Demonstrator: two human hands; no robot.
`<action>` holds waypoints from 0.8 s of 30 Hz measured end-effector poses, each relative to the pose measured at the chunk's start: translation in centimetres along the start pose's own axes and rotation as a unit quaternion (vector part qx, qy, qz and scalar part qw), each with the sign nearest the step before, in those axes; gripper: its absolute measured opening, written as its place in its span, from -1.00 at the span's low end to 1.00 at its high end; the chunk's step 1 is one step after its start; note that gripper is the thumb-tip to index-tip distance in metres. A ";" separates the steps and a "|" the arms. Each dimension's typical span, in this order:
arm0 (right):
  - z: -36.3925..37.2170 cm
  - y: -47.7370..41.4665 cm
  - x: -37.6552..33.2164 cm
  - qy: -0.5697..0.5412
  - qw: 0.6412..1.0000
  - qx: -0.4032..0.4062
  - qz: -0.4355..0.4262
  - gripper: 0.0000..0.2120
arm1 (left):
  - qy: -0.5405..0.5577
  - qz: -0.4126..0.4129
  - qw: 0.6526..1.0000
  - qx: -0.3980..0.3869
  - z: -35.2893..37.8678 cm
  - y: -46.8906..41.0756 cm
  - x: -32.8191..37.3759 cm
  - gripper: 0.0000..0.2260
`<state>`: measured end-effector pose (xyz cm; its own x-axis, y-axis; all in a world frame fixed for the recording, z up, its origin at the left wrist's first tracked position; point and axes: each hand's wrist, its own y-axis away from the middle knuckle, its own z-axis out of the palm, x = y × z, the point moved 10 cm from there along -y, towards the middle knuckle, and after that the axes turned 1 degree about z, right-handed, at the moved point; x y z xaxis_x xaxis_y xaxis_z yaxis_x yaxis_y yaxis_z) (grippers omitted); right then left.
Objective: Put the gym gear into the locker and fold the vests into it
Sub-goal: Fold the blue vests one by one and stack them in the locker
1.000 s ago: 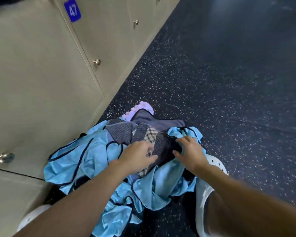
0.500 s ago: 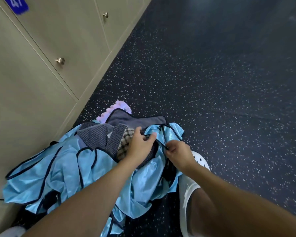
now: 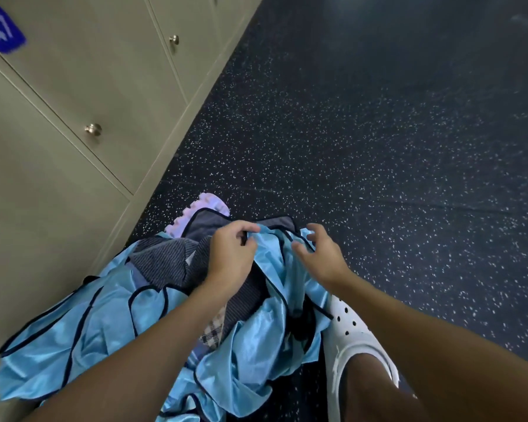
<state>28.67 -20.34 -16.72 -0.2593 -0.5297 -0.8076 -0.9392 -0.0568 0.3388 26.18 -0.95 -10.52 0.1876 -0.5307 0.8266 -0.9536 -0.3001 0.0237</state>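
— So where are the blue vests (image 3: pixel 73 327)?
— On the dark floor (image 3: pixel 378 147), in a heap just beside the lockers (image 3: pixel 73 86), with grey clothes (image 3: pixel 162 260) and a purple shoe (image 3: pixel 203 207).
— What does the left hand (image 3: pixel 230 254) do?
— It pinches the edge of one vest.
— And the right hand (image 3: pixel 320 257)?
— Farther from the lockers, fingers half curled over that vest. I cannot tell if it grips.

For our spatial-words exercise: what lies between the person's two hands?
A bunched fold of the blue vest, dark-trimmed, spans from the left hand to the right hand, seen in the head view.
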 end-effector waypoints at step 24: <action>4.9 4.4 -18.4 0.023 0.983 -0.064 -0.170 -0.84 | -0.035 0.100 0.990 0.091 -22.1 5.9 5.7 -0.67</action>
<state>28.22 -6.66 -2.76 0.0773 -0.4993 -0.8630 -0.9327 -0.3421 0.1144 16.40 11.77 6.76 0.0218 -0.6456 0.7634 -0.9164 -0.3182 -0.2429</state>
